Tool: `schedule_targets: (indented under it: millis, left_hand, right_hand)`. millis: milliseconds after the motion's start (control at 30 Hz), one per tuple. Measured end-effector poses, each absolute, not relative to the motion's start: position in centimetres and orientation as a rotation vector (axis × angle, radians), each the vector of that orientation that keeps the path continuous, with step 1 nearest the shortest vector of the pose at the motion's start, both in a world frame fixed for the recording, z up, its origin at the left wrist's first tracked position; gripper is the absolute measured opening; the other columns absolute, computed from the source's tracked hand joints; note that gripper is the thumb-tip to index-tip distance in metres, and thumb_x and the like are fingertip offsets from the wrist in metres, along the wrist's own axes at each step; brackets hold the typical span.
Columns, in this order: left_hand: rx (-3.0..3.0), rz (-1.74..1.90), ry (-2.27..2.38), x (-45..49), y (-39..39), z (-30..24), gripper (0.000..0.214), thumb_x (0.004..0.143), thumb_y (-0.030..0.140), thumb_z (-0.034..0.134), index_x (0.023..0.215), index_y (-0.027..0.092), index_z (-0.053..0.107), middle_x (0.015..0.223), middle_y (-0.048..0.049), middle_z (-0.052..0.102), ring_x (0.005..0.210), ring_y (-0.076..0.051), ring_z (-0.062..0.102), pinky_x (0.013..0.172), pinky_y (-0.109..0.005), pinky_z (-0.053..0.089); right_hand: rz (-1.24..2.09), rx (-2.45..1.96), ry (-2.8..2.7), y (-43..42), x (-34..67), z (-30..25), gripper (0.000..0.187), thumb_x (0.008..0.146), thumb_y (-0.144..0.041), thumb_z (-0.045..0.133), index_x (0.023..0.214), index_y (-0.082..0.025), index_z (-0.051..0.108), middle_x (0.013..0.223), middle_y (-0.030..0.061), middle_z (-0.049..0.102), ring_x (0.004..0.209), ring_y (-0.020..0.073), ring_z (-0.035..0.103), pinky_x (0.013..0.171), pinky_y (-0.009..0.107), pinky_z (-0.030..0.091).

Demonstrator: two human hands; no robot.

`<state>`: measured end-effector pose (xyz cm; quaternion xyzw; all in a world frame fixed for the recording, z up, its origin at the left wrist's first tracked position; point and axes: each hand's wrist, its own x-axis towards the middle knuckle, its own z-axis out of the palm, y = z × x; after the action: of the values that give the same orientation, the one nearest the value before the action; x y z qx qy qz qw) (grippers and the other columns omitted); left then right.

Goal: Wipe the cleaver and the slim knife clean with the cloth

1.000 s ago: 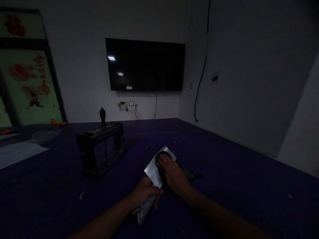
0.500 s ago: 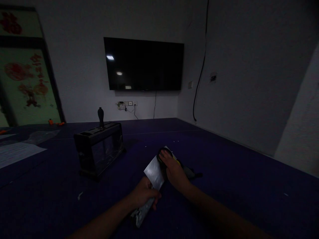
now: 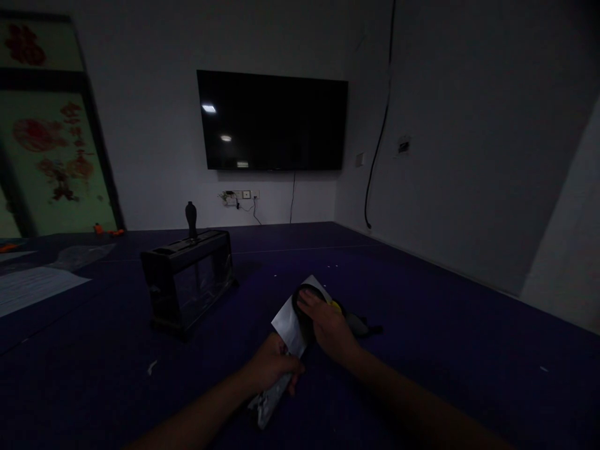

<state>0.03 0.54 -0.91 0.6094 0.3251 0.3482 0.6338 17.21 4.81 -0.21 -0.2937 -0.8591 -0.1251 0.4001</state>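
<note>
My left hand [image 3: 273,365] is closed round the pale handle of a wide cleaver [image 3: 287,326], whose flat silver blade points away from me over the dark blue surface. A black round sharpener with a yellow part [image 3: 304,301] sits at the blade's right edge. My right hand [image 3: 329,326] lies on top of it, fingers curled over it and pressing down. A dark strap or handle of that tool [image 3: 363,326] sticks out to the right of my hand.
A black knife block with clear sides [image 3: 187,279] stands to the left, one dark handle [image 3: 191,219] sticking up from it. Pale sheets [image 3: 32,281] lie far left. A dark television [image 3: 272,120] hangs on the wall behind, with sockets [image 3: 239,196] below it.
My right hand slid a little forward along the blade with the sharpener and came back. My left hand keeps its grip on the cleaver handle.
</note>
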Motion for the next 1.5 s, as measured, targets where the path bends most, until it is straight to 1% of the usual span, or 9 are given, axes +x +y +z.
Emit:
schedule_targets:
  millis: [233,333,433,567,700,867,1033,1233,1500]
  left_hand:
    - [1.426,0.757,0.748,-0.1,0.5,-0.9,0.038,0.055,0.013,0.057,0.092,0.011,0.052,0.045,0.0052,0.051,0.034,-0.009,0.046,0.035,-0.019,0.040]
    - [1.429,0.769,0.736,-0.1,0.4,-0.8,0.046,0.055,0.012,0.057,0.100,0.011,0.049,0.046,0.0062,0.052,0.034,-0.009,0.046,0.035,-0.019,0.041]
    - [1.420,0.774,0.711,0.0,0.5,-0.9,0.052,0.055,0.012,0.057,0.106,0.011,0.047,0.047,0.0054,0.054,0.034,-0.009,0.047,0.035,-0.019,0.040]
    - [1.400,0.794,0.713,0.0,0.5,-0.8,0.044,0.055,0.011,0.057,0.099,0.011,0.051,0.043,0.0052,0.053,0.034,-0.010,0.048,0.035,-0.019,0.039]
    - [1.388,0.811,0.726,0.0,0.2,-0.6,0.042,0.056,0.012,0.057,0.097,0.011,0.051,0.042,0.0053,0.052,0.033,-0.010,0.047,0.035,-0.018,0.039]
    - [1.418,0.792,0.765,0.0,0.2,-0.5,0.033,0.054,0.012,0.055,0.088,0.011,0.051,0.042,0.0049,0.052,0.033,-0.010,0.046,0.034,-0.019,0.040]
    - [1.460,0.730,0.751,-0.1,0.4,-0.6,0.033,0.054,0.013,0.056,0.087,0.012,0.051,0.046,0.0046,0.053,0.034,-0.009,0.046,0.035,-0.019,0.040]
    - [1.467,0.736,0.755,-0.1,0.4,-0.9,0.038,0.054,0.014,0.058,0.092,0.011,0.052,0.048,0.0046,0.053,0.035,-0.009,0.045,0.035,-0.019,0.039]
    - [1.430,0.748,0.751,0.0,0.4,-0.6,0.042,0.054,0.015,0.058,0.095,0.010,0.052,0.043,0.0059,0.051,0.032,-0.010,0.045,0.035,-0.020,0.039]
  right_hand:
    - [-0.264,-0.841,-2.097,5.1,17.0,-0.1,0.062,0.068,0.004,0.028,0.125,-0.014,0.044,0.134,0.0097,0.041,0.128,0.0161,0.026,0.102,0.042,0.031]
    - [-0.242,-0.920,-2.046,5.5,17.0,-0.2,0.068,0.065,0.004,0.029,0.129,-0.017,0.039,0.136,0.0066,0.037,0.129,0.0158,0.024,0.104,0.043,0.028]
    - [-0.220,-0.973,-2.021,5.8,17.2,-0.5,0.070,0.064,0.003,0.030,0.131,-0.017,0.036,0.137,0.0062,0.035,0.129,0.0164,0.023,0.104,0.042,0.027]
    - [-0.200,-0.996,-2.023,5.8,17.3,-0.7,0.066,0.064,0.003,0.031,0.128,-0.014,0.042,0.134,0.0085,0.040,0.128,0.0175,0.027,0.103,0.041,0.029]
    - [-0.203,-0.967,-2.035,5.5,17.4,-0.7,0.063,0.065,0.002,0.032,0.124,-0.016,0.047,0.131,0.0082,0.045,0.124,0.0192,0.034,0.101,0.042,0.032]
    - [-0.190,-0.898,-2.057,5.4,17.4,-0.7,0.061,0.066,0.000,0.033,0.124,-0.016,0.047,0.132,0.0079,0.044,0.124,0.0193,0.035,0.100,0.043,0.033]
    - [-0.171,-0.927,-1.994,5.5,17.4,-0.6,0.061,0.071,-0.001,0.033,0.128,-0.019,0.042,0.136,0.0052,0.038,0.126,0.0189,0.031,0.102,0.044,0.030]
    - [-0.160,-0.987,-1.877,6.0,17.6,-1.0,0.053,0.080,-0.008,0.033,0.131,-0.019,0.037,0.137,0.0056,0.036,0.127,0.0200,0.029,0.103,0.046,0.028]
    - [-0.169,-1.011,-1.871,5.7,17.7,-0.9,0.047,0.080,-0.009,0.035,0.124,-0.017,0.047,0.130,0.0084,0.045,0.122,0.0207,0.038,0.101,0.044,0.032]
